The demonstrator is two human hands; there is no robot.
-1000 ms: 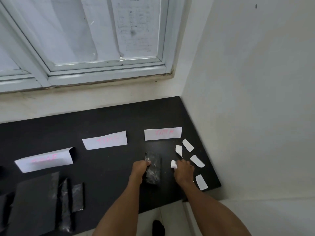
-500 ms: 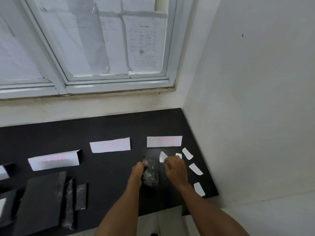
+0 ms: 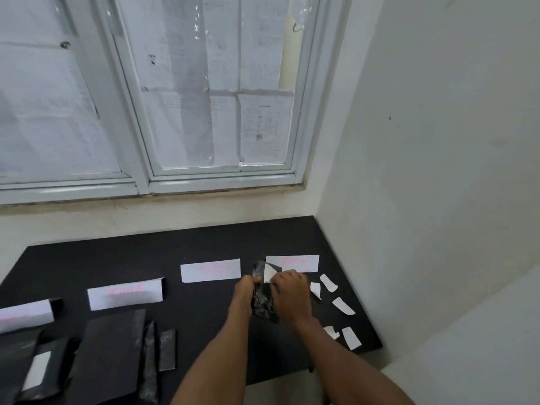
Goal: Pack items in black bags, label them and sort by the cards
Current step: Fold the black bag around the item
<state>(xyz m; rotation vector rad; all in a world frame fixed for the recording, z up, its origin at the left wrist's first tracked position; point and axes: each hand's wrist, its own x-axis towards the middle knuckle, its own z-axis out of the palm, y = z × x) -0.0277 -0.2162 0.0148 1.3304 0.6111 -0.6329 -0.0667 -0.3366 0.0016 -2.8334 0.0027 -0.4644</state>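
**Head view.** A person stands at a black table [image 3: 175, 247] set into a corner below a window [image 3: 204, 112].

- **Left hand:** The left hand [image 3: 244, 290] has its fingers curled round the left edge of a small black bag [image 3: 263, 304]. It holds the bag so that the far end overlaps the left end of the rightmost card [image 3: 295, 263].
- **Right hand:** The right hand [image 3: 290, 292] pinches a white label [image 3: 268, 273] between thumb and fingertips against the bag's upper face.
- **Cards:** Three more cards [image 3: 210, 270] run leftward along the table. Their pink writing is too faint to read.
- **Labels and bags:** Loose labels [image 3: 343, 305] lie just right of the hands, near the table's right edge. Other black bags [image 3: 111, 355] lie at the near left, one bearing a white patch.

**Step in hand (judged):** fixing the label to the bag.

- The left hand should draw the crinkled plastic taut, ideally flat on the table.
- The right hand should seat one end of the label first, then smooth along its length so that no crease lifts an edge.
- The plastic looks thin and slippery, so light pressure should be enough.

The labelled bag would presumably then go beside its matching card.
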